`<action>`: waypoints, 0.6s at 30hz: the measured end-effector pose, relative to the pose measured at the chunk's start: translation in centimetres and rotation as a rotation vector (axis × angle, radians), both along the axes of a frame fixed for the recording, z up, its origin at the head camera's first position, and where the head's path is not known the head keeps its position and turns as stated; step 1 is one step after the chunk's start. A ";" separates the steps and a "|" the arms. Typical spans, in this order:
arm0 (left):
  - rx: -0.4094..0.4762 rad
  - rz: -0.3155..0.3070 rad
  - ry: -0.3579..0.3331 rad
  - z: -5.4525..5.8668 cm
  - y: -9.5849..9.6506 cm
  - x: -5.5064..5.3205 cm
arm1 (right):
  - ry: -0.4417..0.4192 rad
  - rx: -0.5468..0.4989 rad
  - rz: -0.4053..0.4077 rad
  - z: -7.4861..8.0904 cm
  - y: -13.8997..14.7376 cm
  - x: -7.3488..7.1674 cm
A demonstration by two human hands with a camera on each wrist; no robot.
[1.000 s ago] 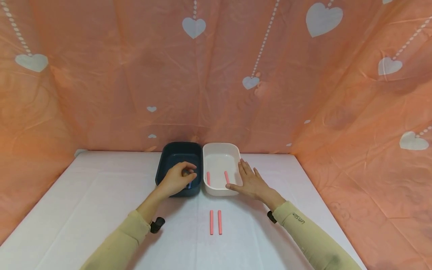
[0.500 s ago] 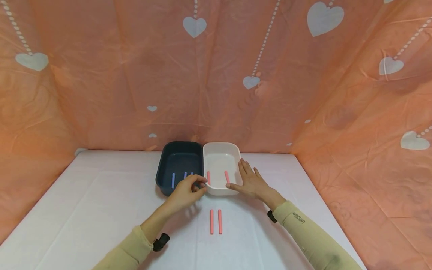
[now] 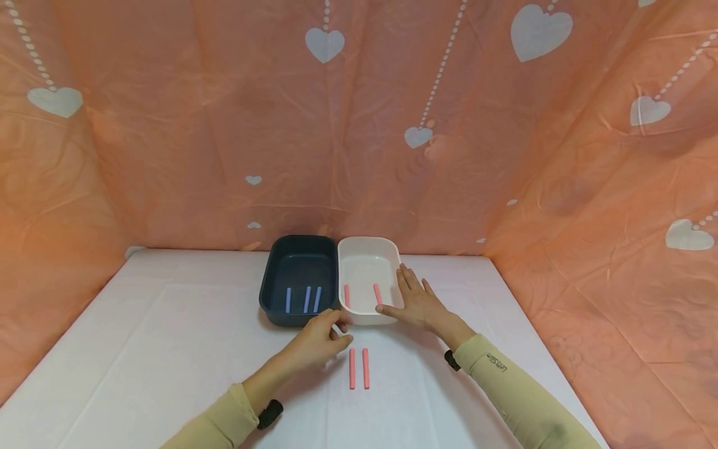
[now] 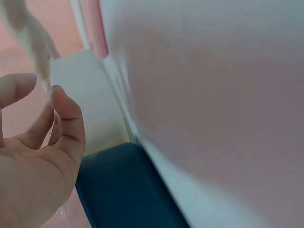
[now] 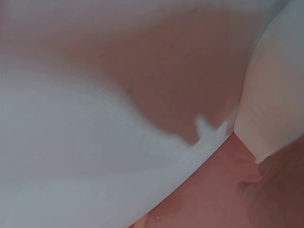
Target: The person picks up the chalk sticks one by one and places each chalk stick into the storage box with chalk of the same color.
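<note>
My left hand (image 3: 320,340) is just in front of the two bins, near the upper ends of two pink chalk-like sticks (image 3: 359,369) lying side by side on the cloth. Its fingers are loosely bent and hold nothing; the left wrist view shows a gap between thumb and forefinger. My right hand (image 3: 419,304) rests with straight fingers on the right wall of the white bin (image 3: 367,249), thumb over the front rim. Two more pink sticks (image 3: 346,296) stand apart inside that bin. The dark blue bin (image 3: 275,262) contains three blue-violet sticks (image 3: 306,299).
Both bins touch each other at the table's back edge, against an orange curtain (image 3: 359,156) with white hearts. A white cloth (image 3: 168,349) covers the table. In the right wrist view a hand's shadow (image 5: 180,80) falls on the cloth.
My left hand has drawn back from above the dark blue bin, toward me and to the right, uncovering the blue-violet sticks. The right hand has stayed on the white bin.
</note>
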State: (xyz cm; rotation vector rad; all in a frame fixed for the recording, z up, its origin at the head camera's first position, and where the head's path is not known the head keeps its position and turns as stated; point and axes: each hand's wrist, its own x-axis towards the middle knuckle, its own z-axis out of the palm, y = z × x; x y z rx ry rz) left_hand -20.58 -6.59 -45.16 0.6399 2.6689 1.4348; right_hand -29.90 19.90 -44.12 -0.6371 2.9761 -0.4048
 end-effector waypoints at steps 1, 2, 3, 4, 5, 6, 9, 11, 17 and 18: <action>-0.017 -0.008 0.002 -0.2 0.1 0.0 | 0.000 0.000 0.000 0.0 0.0 0.0; -0.041 -0.016 0.009 -0.3 0.2 0.1 | 0.000 0.001 0.002 0.0 0.0 0.0; -0.064 -0.025 0.015 -0.4 0.2 0.1 | -0.001 0.000 0.003 0.0 0.0 0.0; -0.096 -0.033 0.021 -0.5 0.3 0.2 | 0.000 -0.001 0.005 0.0 0.0 0.0; -0.124 -0.039 0.029 -0.5 0.4 0.2 | 0.000 -0.002 0.007 0.0 0.0 0.0; -0.152 -0.046 0.036 -0.6 0.5 0.2 | 0.002 -0.003 0.008 0.0 0.0 0.0; -0.216 -0.065 0.045 -0.8 0.7 0.3 | 0.005 -0.005 0.006 0.0 0.0 0.0; -0.250 -0.074 0.045 -0.9 0.8 0.4 | 0.010 -0.003 0.005 -0.1 0.1 -0.1; -0.334 -0.091 0.013 -1.1 1.2 0.5 | 0.010 -0.001 0.004 -0.1 0.0 -0.1; -0.347 -0.092 0.011 -1.2 1.2 0.6 | 0.009 -0.002 0.003 0.0 0.0 -0.1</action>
